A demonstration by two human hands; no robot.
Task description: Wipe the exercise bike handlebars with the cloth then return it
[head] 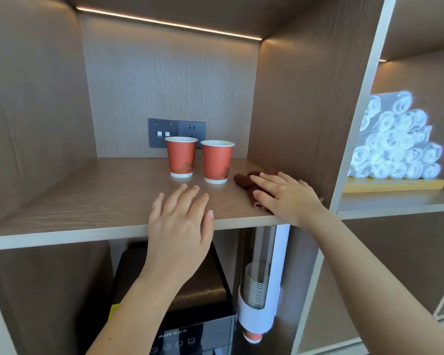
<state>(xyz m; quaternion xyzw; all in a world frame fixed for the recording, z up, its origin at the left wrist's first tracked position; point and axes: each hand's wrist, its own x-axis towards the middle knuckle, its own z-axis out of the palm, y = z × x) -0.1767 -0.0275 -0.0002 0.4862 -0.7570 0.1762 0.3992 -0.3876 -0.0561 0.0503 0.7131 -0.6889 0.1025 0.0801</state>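
A dark red-brown cloth (246, 180) lies crumpled at the right end of a wooden shelf (87, 201), against the side panel. My right hand (287, 196) lies flat on top of the cloth, fingers spread, covering most of it. My left hand (182, 221) hovers over the shelf's front edge with fingers apart and nothing in it. No exercise bike is in view.
Two orange paper cups (181, 157) (217, 161) stand left of the cloth, in front of a grey socket panel (177, 131). Rolled white towels (397, 139) are stacked in the right compartment. Below the shelf are a water dispenser (190, 316) and a cup holder tube (258, 290).
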